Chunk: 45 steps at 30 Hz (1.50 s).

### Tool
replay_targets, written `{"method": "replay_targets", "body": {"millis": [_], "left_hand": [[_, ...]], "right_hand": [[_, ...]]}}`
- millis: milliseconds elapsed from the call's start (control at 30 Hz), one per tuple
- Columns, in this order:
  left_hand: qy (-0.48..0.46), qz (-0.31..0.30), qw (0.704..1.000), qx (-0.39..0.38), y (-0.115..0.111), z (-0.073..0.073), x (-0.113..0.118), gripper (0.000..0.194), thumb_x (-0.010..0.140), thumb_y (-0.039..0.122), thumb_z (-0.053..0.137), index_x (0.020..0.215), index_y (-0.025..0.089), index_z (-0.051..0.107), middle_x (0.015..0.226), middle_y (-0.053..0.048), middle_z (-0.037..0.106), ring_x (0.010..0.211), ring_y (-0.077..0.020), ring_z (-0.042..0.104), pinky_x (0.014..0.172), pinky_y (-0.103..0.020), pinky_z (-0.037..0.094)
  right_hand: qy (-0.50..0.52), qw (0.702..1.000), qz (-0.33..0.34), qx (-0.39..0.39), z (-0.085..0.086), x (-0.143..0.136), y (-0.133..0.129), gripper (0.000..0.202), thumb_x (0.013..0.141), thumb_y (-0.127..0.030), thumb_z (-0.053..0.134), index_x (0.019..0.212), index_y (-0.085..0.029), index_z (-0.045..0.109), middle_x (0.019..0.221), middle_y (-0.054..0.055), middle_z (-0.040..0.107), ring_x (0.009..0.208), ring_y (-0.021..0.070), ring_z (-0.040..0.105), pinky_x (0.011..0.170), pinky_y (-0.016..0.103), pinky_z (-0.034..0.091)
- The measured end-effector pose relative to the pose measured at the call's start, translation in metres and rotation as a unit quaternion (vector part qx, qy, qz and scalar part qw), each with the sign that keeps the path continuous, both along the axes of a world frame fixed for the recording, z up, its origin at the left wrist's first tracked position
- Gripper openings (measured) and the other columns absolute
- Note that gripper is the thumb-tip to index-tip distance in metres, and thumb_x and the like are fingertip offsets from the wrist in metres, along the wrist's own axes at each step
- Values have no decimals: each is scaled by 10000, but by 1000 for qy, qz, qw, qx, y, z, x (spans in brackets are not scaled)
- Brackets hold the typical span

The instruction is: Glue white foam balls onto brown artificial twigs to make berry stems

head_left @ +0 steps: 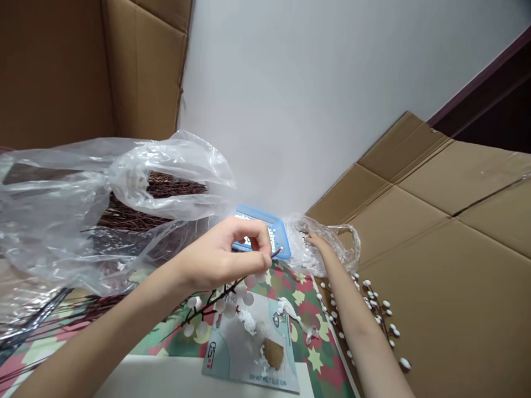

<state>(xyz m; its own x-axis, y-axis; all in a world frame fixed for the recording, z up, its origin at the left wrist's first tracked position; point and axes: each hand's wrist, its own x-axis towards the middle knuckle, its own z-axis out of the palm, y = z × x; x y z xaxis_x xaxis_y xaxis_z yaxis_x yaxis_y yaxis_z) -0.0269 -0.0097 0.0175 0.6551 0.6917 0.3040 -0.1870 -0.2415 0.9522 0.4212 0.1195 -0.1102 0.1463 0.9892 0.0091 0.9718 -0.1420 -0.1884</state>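
My left hand [236,249] pinches the thin tip of a dark brown twig [215,298] between thumb and forefinger. Round white balls [194,301] sit on the twig's side shoots, below the hand. Farther off, my right hand [316,241] reaches to a clear plastic bag [307,260] with white bits in it. Its fingers are small and partly hidden at the bag, so their grip is unclear. Just behind my left hand stands a blue basket [283,237] with small white pieces inside.
A large clear bag [186,160] of bare brown twigs [128,213] lies at left. A glue gun card [244,365] bears white paste [248,321] and a brown scrap [273,354]. White-balled branches [384,315] lie at right. Cardboard [435,237] and a white wall [290,99] enclose the space.
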Motion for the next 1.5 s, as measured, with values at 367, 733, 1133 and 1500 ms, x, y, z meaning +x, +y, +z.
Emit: {"method": "replay_targets", "body": {"millis": [367, 733, 1133, 1500], "left_hand": [[3, -2, 1000, -11, 7, -1, 4, 113, 694, 149, 548, 584, 167, 533, 550, 48, 511, 554, -81, 446, 509, -191, 383], [-28, -43, 998, -38, 6, -13, 20, 89, 701, 156, 577, 613, 157, 562, 562, 45, 508, 550, -81, 440, 548, -218, 355], [-74, -73, 988, -111, -6, -23, 35, 91, 702, 153, 604, 627, 152, 553, 577, 35, 514, 524, -77, 419, 513, -215, 317], [-39, -81, 987, -134, -11, -23, 48, 86, 652, 150, 606, 580, 151, 558, 526, 36, 501, 533, -88, 427, 537, -226, 325]], "right_hand": [[39, 998, 6, -57, 8, 1, -31, 224, 889, -365, 596, 894, -142, 618, 891, 19, 635, 810, 134, 605, 769, 334, 522], [365, 893, 157, 210, 71, -134, -104, 182, 798, -401, 560, 856, -235, 514, 813, 2, 593, 775, 167, 607, 741, 324, 500], [568, 718, 269, 299, 91, -230, -160, 201, 761, -208, 616, 948, -265, 566, 732, -35, 605, 710, 136, 608, 641, 280, 482], [586, 680, 270, 348, 81, -247, -169, 115, 736, -228, 614, 828, -265, 555, 707, -28, 533, 711, 144, 540, 651, 296, 468]]}}
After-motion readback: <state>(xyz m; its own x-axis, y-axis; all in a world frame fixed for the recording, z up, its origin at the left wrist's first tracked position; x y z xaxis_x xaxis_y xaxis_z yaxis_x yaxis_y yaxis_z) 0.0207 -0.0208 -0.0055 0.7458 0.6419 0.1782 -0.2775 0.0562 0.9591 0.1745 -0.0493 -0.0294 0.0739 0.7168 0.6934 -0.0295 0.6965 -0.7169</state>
